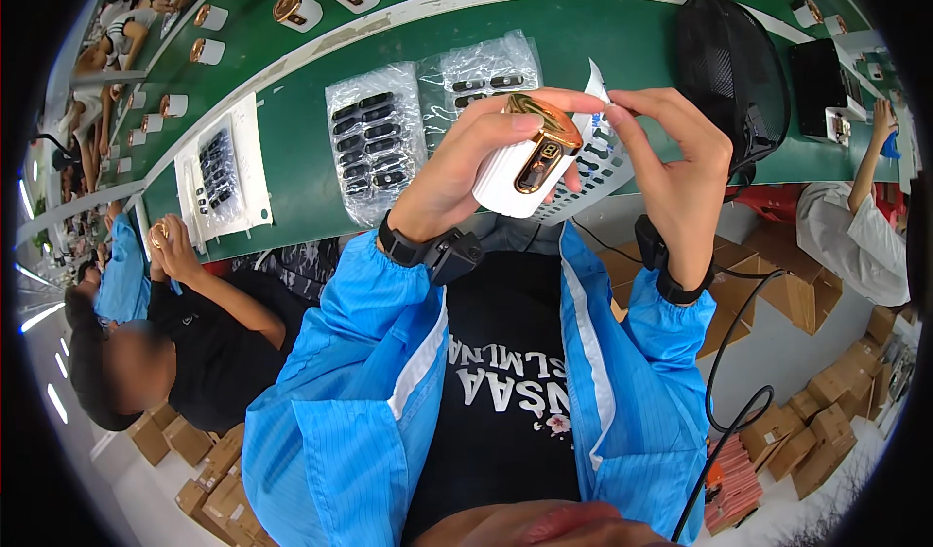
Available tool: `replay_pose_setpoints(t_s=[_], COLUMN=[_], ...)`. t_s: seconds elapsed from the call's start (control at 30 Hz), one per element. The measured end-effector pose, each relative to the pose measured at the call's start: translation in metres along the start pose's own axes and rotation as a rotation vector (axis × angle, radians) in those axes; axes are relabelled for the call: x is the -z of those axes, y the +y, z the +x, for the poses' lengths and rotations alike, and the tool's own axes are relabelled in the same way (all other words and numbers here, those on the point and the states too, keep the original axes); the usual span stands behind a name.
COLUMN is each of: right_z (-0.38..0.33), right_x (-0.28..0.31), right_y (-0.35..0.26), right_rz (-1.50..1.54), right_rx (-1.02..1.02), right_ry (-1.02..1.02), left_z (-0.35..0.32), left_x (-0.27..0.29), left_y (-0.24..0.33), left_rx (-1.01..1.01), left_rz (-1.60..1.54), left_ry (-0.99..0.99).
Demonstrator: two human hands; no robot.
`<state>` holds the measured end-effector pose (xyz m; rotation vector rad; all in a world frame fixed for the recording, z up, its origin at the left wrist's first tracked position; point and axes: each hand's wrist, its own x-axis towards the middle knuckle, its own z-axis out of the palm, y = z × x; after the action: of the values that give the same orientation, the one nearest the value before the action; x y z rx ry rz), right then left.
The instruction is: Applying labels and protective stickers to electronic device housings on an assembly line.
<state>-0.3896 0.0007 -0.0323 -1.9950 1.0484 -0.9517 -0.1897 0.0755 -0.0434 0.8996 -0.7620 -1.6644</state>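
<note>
In the head view, grasping a canister in the left hand, thumb laid on its gold top, fingers wrapped round the far side. Held up above the near part of the worktop, tilted, white base toward the body, gold top leaning away, dark display facing the camera. With the right hand, pinching the upper part of a sheet between thumb and forefinger, other fingers loosely bent. Hanging just right of the canister, pale, patterned with rows of small openings; whether touching the canister, cannot tell. Lying on the worktop beyond the left forearm, side by side: two clear bags of black parts. Farther left, on a white board: another such bag. Resting to the right, beyond the right hand: a black mesh pouch. Past a pale rail, standing apart: more gold-topped canisters. Seated at left, in black: a co-worker. Piled low at right: cardboard boxes.
</note>
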Motion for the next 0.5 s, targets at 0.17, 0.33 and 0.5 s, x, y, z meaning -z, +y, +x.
replay_pose_setpoints(t_s=[0.17,0.33,0.5], right_z=[0.0019,0.0041,0.0037], right_x=[0.0042,0.0073,0.0103], right_y=[-0.0034,-0.0048,-0.0065], right_rz=[0.062,0.046,-0.052], right_rx=[-0.083,-0.109,-0.045], right_ry=[-0.034,-0.067,-0.107], left_z=[0.0012,0.0004,0.0002], left_x=[0.0029,0.0063,0.0071], left_y=[-0.0009,-0.0032,-0.0052], left_rx=[-0.002,0.027,0.006], left_rz=[-0.017,-0.020,0.069], left_ry=[-0.025,-0.060,-0.076])
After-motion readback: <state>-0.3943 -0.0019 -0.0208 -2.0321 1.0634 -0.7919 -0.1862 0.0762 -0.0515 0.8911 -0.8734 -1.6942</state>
